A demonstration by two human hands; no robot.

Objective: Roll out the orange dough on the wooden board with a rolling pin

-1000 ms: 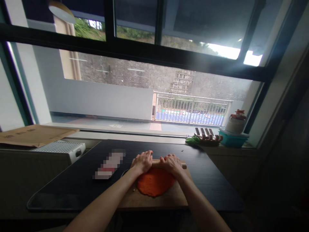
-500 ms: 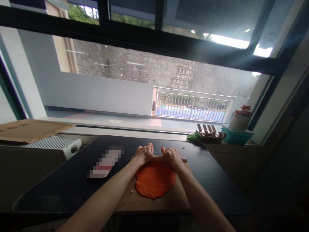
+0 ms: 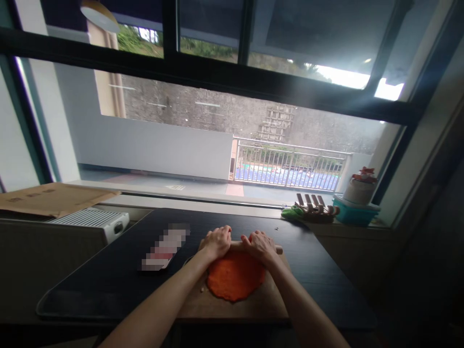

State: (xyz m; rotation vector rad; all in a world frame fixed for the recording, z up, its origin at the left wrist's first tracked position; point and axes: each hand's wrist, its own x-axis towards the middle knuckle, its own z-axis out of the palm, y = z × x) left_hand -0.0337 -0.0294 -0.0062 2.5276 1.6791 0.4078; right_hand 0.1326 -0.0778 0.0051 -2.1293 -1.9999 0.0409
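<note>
A flat, roughly round sheet of orange dough [image 3: 235, 278] lies on a wooden board [image 3: 232, 310]. Across its far edge rests a pale wooden rolling pin [image 3: 237, 245], its right end sticking out past my hand. My left hand [image 3: 217, 241] is closed over the left part of the pin, and my right hand [image 3: 260, 245] over the right part. A short stretch of the pin shows between the two hands. Small pale crumbs [image 3: 202, 289] lie on the board left of the dough.
The board sits on a dark table [image 3: 108, 285]. A blurred-out flat object [image 3: 165, 251] lies to the left. Beyond are a radiator [image 3: 97, 220] with brown cardboard [image 3: 54, 198], and on the sill a green cloth [image 3: 292, 212], a brown rack [image 3: 317, 210] and a teal box [image 3: 355, 211].
The camera view has shifted, so the scene sits slightly lower and farther right. Both hands stay on the rolling pin at the dough's far edge.
</note>
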